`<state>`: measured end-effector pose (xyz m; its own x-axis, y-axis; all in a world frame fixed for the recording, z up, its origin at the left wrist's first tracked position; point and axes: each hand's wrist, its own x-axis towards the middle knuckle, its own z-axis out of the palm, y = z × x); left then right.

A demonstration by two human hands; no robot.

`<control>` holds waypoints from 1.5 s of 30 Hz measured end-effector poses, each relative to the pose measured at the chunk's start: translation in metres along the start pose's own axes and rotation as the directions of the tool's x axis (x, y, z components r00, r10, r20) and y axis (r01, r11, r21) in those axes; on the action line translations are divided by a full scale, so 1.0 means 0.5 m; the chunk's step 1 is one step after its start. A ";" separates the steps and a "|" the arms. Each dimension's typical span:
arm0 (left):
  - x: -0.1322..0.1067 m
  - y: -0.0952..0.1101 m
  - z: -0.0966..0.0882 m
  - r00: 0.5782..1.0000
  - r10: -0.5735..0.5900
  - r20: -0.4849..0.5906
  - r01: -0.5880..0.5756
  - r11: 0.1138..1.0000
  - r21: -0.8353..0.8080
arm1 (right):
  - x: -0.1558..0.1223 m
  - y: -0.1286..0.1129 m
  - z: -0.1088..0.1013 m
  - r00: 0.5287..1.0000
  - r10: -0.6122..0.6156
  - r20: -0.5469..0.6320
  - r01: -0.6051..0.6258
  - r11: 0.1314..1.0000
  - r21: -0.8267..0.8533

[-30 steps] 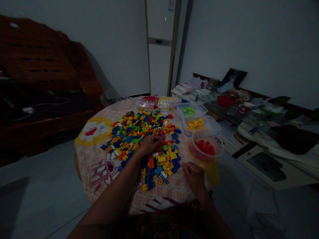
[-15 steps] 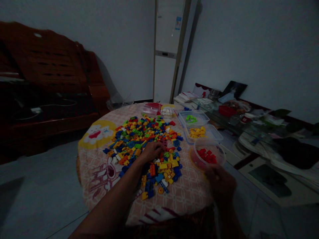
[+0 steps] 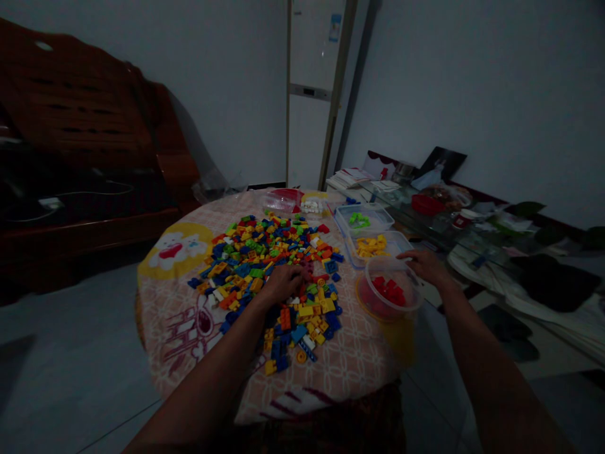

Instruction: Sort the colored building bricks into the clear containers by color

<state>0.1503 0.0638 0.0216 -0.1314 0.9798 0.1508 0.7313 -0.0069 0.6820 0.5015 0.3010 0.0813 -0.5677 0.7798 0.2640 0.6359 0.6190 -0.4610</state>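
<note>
My left hand [image 3: 282,284] rests on the right part of a heap of mixed plastic building bricks [image 3: 258,273], its fingers curled down among the pieces. What lies under those fingertips is hidden; red bricks show right beside them. My right hand [image 3: 428,268] is at the far right rim of a clear round tub [image 3: 410,301], with fingers stretched leftward and no brick visible in them. Red bricks [image 3: 388,290] lie inside the tub. Just behind it, yellow bricks [image 3: 372,244] sit in a clear rectangular box [image 3: 403,243].
Another clear box [image 3: 384,212] holds light green bricks, and white bricks [image 3: 312,205] lie at the table's back beside a clear tray [image 3: 282,200]. A patterned cloth covers the round table [image 3: 350,372]. To the right stands a cluttered glass shelf [image 3: 401,205]; a wooden bench [image 3: 89,132] is at left.
My right hand has moved from the near side of the round tub to its far right rim. My left hand stays at the same spot in the heap. The view has shifted slightly.
</note>
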 end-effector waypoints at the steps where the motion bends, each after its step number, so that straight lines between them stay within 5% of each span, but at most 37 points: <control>1: 0.000 -0.001 0.001 1.000 -0.006 0.000 0.006 1.000 -0.006 | 0.004 0.005 -0.002 0.999 0.025 0.040 -0.026 0.999 0.027; 5: 0.000 -0.001 0.001 1.000 -0.023 0.003 0.023 0.999 -0.022 | 0.018 0.025 -0.006 0.987 0.063 0.149 -0.079 0.992 0.103; 11: -0.002 0.005 0.000 1.000 -0.016 0.006 0.016 0.999 -0.051 | 0.034 0.036 0.012 0.984 -0.122 0.127 0.118 0.992 0.043; 25: -0.005 0.004 0.000 1.000 -0.009 0.014 0.010 0.998 -0.059 | 0.012 0.051 0.005 0.927 -0.274 0.256 0.296 0.954 -0.048; 40: -0.005 0.005 0.000 1.000 0.014 -0.011 -0.014 1.000 0.021 | 0.009 0.050 -0.016 0.934 -0.094 0.344 0.165 0.969 -0.183; 45: -0.005 0.005 0.000 1.000 0.018 -0.001 -0.018 1.000 -0.006 | 0.073 0.016 -0.049 0.947 0.037 0.318 0.058 0.958 -0.282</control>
<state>0.1526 0.0615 0.0229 -0.1189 0.9794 0.1634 0.7293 -0.0255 0.6838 0.4985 0.3365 0.1081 -0.6807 0.7317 -0.0359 0.7238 0.6641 -0.1872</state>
